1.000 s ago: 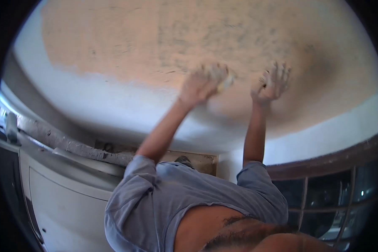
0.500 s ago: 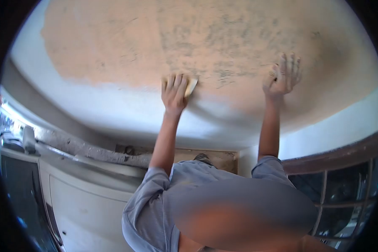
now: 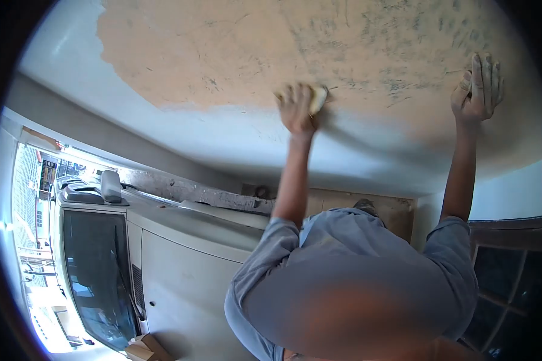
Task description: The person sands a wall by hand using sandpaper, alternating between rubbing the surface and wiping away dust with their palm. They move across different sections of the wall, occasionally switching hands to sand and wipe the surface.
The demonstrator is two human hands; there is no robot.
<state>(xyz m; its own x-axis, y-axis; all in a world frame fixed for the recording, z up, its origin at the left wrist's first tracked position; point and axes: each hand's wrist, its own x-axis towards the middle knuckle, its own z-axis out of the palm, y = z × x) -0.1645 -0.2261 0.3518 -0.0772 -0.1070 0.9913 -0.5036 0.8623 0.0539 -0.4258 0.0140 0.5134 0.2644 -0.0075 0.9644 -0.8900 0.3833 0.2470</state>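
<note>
I have a small pale sanding block (image 3: 317, 99) pressed flat against the ceiling (image 3: 235, 138), right on the ragged line where the bare tan patch (image 3: 223, 48) meets the white paint. Only one end of the block shows past my fingers; that end points to the picture's right and a little upward, so its long axis runs roughly along the edge of the patch. My left hand (image 3: 297, 108) is closed over the block, fingers curled across its back, the arm raised almost straight from the blue-grey sleeve (image 3: 265, 253).

My right hand (image 3: 479, 90) is well apart from the block, farther right on the tan patch. It lies open and flat on the ceiling, fingers straight and close together, holding nothing, with the arm extended in the same raised way.

The tan patch carries dark scratchy marks (image 3: 397, 84) between my two hands. At lower left stands a white vehicle (image 3: 180, 265) with a dark windscreen (image 3: 93, 265); a dark-framed window (image 3: 512, 271) is at lower right.
</note>
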